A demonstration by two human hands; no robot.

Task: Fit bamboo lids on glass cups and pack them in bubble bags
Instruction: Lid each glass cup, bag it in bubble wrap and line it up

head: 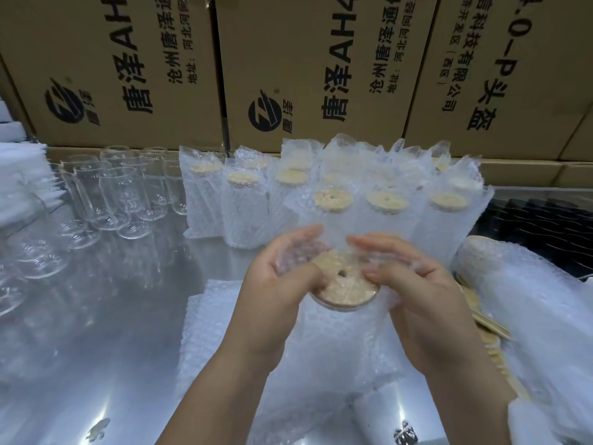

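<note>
The round pale bamboo lid (341,285), with a small hole near its middle, sits on the mouth of a clear glass cup (340,312), of which only the rim shows as a thin ring under the lid's near edge. The cup stands inside a clear bubble bag (337,345), its long axis running roughly straight up toward the camera, lid uppermost, body hidden by the bag below.

The cup sits directly between the two hands, neither plainly nearer. The left hand (282,277) curls round the bag's mouth on its side, thumb against the lid's edge. The right hand (417,284) pinches the opposite edge of the mouth between thumb and fingers. The bag's open end rises past the lid on the far side, so the next move likely turns on drawing that mouth up and over the lid along the cup's axis.

Beneath lies a stack of flat bubble bags (205,319). Behind stand rows of already bagged, lidded cups (333,207); to the left are empty glass cups (112,194) on the shiny metal table (96,332). Loose spare bamboo lids (491,343) lie to the right. Printed brown cardboard boxes (128,59) form the backdrop.
</note>
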